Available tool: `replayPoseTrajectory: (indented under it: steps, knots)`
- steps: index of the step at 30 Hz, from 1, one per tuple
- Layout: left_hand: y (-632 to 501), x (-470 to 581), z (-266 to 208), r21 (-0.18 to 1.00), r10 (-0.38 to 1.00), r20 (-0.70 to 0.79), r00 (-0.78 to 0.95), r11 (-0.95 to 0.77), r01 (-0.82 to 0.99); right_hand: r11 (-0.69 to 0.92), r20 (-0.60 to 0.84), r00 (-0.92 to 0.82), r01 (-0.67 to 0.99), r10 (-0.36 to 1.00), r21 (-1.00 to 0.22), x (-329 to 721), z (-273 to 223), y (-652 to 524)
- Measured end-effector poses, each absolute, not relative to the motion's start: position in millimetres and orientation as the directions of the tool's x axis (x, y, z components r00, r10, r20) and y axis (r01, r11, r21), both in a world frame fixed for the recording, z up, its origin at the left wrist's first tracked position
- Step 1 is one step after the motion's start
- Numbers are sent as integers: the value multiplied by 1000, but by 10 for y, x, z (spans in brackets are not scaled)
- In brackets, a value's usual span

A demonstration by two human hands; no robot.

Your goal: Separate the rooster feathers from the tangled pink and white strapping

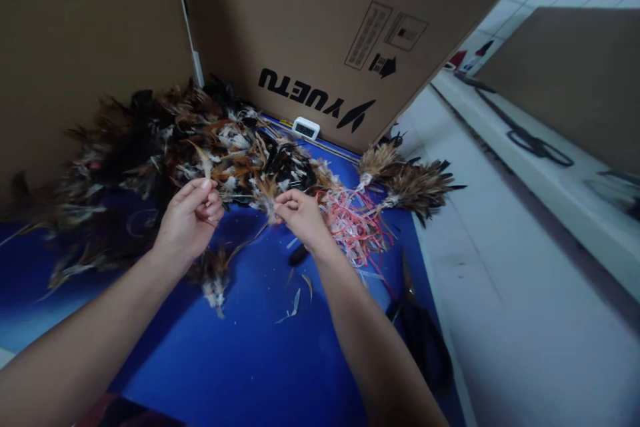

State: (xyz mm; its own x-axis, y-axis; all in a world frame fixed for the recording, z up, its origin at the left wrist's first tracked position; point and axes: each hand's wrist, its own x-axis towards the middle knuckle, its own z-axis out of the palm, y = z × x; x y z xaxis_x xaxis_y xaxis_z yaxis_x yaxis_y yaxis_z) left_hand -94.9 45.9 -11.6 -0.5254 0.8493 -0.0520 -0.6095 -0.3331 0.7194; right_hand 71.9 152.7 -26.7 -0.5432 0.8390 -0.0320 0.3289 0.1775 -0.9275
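Note:
My left hand (193, 213) pinches a thin brown and white feather (206, 163) that stands up from its fingertips. My right hand (300, 212) grips a small tuft of feathers (265, 192) at its quill end. Both hands hover just in front of a big loose heap of brown, black and white feathers (165, 140) on a blue table cover (240, 353). A small bunch of feathers (215, 277) lies below my left wrist. Right of my right hand is a tangle of pink and white strings (355, 223).
Two tied feather bundles (405, 180) lie at the cover's far right. Tall cardboard boxes (320, 20) wall in the back and left. A small white timer (306, 127) sits against the box. Dark scissors (417, 330) lie at the cover's right edge. Another box (575, 73) stands right.

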Motion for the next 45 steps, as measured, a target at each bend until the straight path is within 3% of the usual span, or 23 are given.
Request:
replayPoseTrajectory:
  steps: [5, 10, 13, 16, 20, 28, 37, 41, 45]
  knots:
    - [458, -938, -129, 720, 850, -54, -524, -330, -610, 110, -155, -556, 414, 817, -904, 850, -332, 1443]
    - [462, -919, -125, 721, 849, -60, -525, -327, -611, 229, -76, -488, 534, 869, -814, 980, -304, 1361]
    - [465, -908, -118, 723, 847, -77, -527, -316, -614, 380, 28, -474, 668, 880, -640, 1004, -218, 1260]
    - [467, -904, -118, 725, 845, -86, -527, -310, -615, 494, 12, -538, 765, 843, -413, 967, -176, 1136]
    - [468, -905, -122, 725, 848, -80, -524, -311, -614, 497, -77, -544, 809, 836, -313, 919, -212, 1051]
    - [465, -880, -111, 720, 851, -90, -518, -304, -623, 400, -31, -454, 813, 890, -422, 809, -250, 1239]
    - [464, -899, -110, 715, 852, -91, -515, -304, -629, 343, 33, -420, 691, 907, -636, 911, -266, 1480]
    - [466, -909, -98, 713, 856, -84, -509, -305, -632, 272, 101, -357, 470, 929, -840, 1010, -227, 1417]
    - [465, -950, -102, 710, 859, -55, -509, -325, -625, 90, -9, -410, 223, 912, -971, 946, -156, 1141]
